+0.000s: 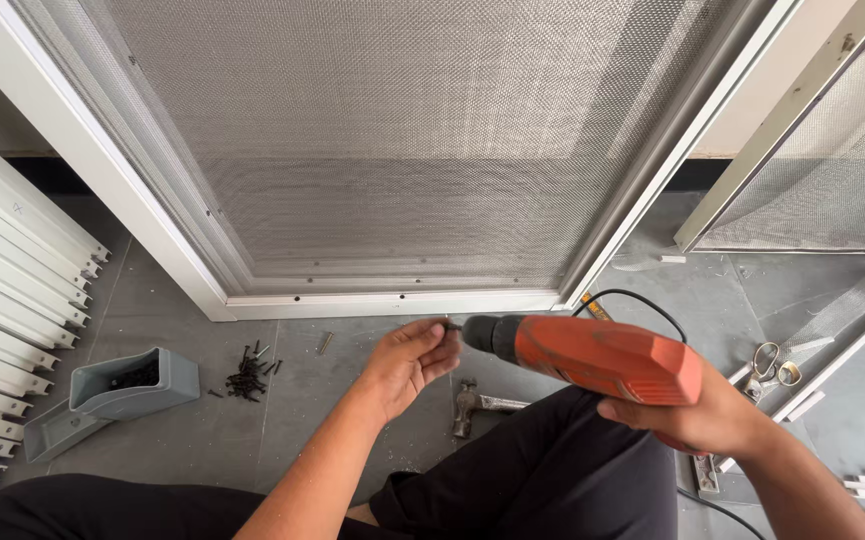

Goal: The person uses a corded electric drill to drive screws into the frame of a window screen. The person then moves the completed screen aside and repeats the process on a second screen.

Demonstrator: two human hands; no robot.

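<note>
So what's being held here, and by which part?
The right hand holds the orange drill by its rear handle. The left hand pinches something small at the drill's tip; too small to tell what.

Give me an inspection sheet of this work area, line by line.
Surface: grey tiled floor, dusty, person seated on it.
Job's things: orange corded power drill, tip at the left fingers; white-framed metal mesh screen panel upright ahead, holes along its bottom rail.
Clutter: pile of black screws; grey plastic box with more screws; metal hammer; scissors; stack of white frame bars on the left.
Hands: left hand pinching something small at the drill tip; right hand gripping the drill.
Cables: black drill cord looping behind the drill.
Surroundings: second mesh panel leaning at right.
</note>
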